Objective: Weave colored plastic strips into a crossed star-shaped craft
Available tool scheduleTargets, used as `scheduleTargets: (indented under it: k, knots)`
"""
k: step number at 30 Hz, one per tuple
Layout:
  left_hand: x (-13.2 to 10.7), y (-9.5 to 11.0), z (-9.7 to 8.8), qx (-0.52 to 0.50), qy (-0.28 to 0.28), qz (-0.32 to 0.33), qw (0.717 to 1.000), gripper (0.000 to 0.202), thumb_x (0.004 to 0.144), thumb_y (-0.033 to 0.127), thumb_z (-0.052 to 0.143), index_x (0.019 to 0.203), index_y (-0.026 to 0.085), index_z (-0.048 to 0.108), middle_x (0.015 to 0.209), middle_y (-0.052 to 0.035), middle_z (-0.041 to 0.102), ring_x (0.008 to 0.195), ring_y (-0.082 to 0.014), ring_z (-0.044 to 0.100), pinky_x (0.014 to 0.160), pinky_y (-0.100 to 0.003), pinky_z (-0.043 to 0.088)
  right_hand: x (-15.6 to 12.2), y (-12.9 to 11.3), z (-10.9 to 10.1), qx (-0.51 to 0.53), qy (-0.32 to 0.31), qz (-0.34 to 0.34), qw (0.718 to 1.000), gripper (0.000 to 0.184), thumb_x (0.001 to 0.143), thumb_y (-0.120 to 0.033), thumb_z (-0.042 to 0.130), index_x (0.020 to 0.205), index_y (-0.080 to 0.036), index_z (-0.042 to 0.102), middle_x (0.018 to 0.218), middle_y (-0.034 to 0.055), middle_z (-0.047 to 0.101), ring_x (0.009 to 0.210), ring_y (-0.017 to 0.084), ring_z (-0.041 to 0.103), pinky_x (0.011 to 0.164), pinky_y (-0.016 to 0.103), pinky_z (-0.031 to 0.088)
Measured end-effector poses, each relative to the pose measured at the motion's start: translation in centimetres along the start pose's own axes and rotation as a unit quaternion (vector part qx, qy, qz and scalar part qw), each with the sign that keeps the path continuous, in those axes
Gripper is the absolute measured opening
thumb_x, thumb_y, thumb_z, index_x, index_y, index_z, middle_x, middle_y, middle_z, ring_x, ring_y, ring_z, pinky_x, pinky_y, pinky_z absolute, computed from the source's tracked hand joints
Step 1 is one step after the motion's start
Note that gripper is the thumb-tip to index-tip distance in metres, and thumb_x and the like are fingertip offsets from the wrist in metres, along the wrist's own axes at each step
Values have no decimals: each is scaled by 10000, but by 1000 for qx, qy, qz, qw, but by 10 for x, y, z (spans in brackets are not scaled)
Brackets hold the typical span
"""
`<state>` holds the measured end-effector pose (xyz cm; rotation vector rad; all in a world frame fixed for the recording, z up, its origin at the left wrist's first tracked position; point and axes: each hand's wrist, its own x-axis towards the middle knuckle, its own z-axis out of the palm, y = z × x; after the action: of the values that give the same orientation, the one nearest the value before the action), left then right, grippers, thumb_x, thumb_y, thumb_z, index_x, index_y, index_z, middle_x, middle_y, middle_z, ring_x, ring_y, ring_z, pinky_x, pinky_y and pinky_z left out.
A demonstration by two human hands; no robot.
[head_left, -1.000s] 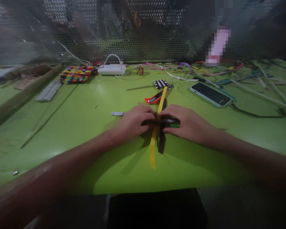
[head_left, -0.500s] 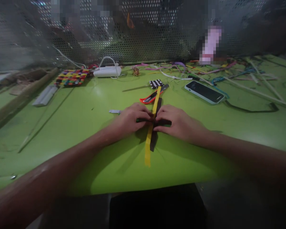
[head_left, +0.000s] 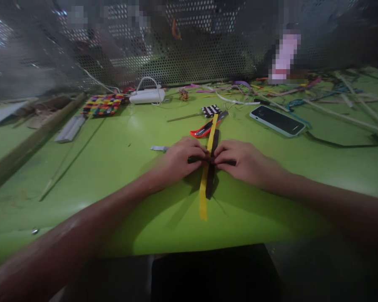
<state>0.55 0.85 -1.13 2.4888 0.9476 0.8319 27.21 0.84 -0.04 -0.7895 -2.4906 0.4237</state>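
A long yellow strip and a dark brown strip run side by side, away from me, on the green table. My left hand is closed in a pinch on the strips where they meet, from the left. From the right, my right hand pinches at the same spot, its thumb and fingertips almost touching those of the left. The exact crossing is hidden by the fingers. A short grey strip end pokes out behind the left hand. Just beyond the strips lies an orange-red cutter knife.
Farther back are a black-and-white woven square on a stick, a phone, a white power strip and a multicoloured woven piece. Loose coloured strips litter the back right. A wooden bar lies at left.
The view has shifted slightly, so everything sits a little farther right. Both hands stay at the crossing of the strips; the right fingers have drawn closer together.
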Motion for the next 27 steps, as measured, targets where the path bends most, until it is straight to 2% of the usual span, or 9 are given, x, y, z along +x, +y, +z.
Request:
scheduleTargets:
  k: [6, 16, 21, 27]
  knots:
    - [1, 2, 1, -6, 10, -1, 1000, 130, 982, 122, 833, 1054, 208, 897, 1118, -93, 861, 1086, -265, 774, 1002, -456, 643, 1, -5, 1, -26, 15, 24, 999, 147, 1015, -135, 774, 1077, -208, 885, 1118, 92, 855, 1036, 260, 791, 970, 399, 630]
    - [-4, -4, 4, -10, 31, -3, 999, 141, 970, 104, 797, 989, 217, 879, 1068, -75, 843, 1031, -239, 794, 915, -401, 662, -1, -9, 5, -28, 33, 15, 999, 186, 1011, -81, 741, 989, -197, 885, 1046, 107, 857, 970, 257, 798, 919, 389, 631]
    - [-4, -8, -7, -19, -1, 34, 999, 179, 1000, 107, 767, 1064, 217, 893, 1079, -91, 867, 1030, -238, 815, 953, -406, 683, -2, -8, 8, -43, 35, 5, 998, 197, 1005, -69, 741, 978, -198, 888, 1065, 113, 856, 993, 260, 795, 928, 392, 633]
    - [-4, -3, -14, 16, -21, 58, 998, 203, 1023, 108, 734, 1039, 224, 900, 1106, -96, 873, 1035, -243, 817, 954, -399, 683, -2, -10, 7, -56, 30, 7, 998, 213, 993, -49, 734, 985, -192, 891, 1068, 109, 858, 1001, 254, 797, 939, 386, 637]
